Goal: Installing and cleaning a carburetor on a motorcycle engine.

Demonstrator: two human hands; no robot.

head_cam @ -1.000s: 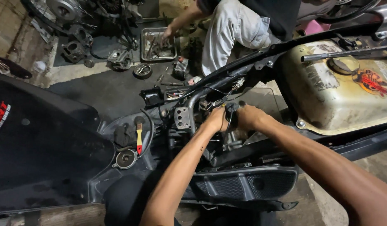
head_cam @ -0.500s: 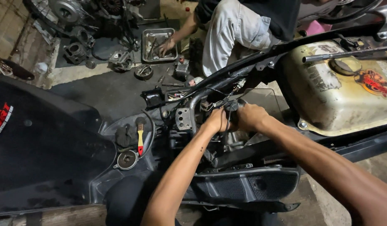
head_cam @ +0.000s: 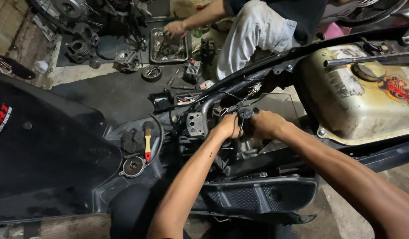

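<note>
Left hand (head_cam: 227,126) and right hand (head_cam: 264,124) both clenched on a black wire bundle (head_cam: 241,118) at the scooter frame tube (head_cam: 210,104). Yellow-handled hammer (head_cam: 147,142) lies well apart; a co-worker's hand (head_cam: 174,28) is in a metal parts tray (head_cam: 169,45).

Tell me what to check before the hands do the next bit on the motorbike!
1. Both hands on the part: left hand and right hand grip the black wire bundle by the frame tube: ok.
2. Fingers clear of pinching: cannot tell, hidden.
3. Tool nearby: the hammer lies on the black panel: ok.
4. Other person's hand far off, at the parts tray: ok.
</note>
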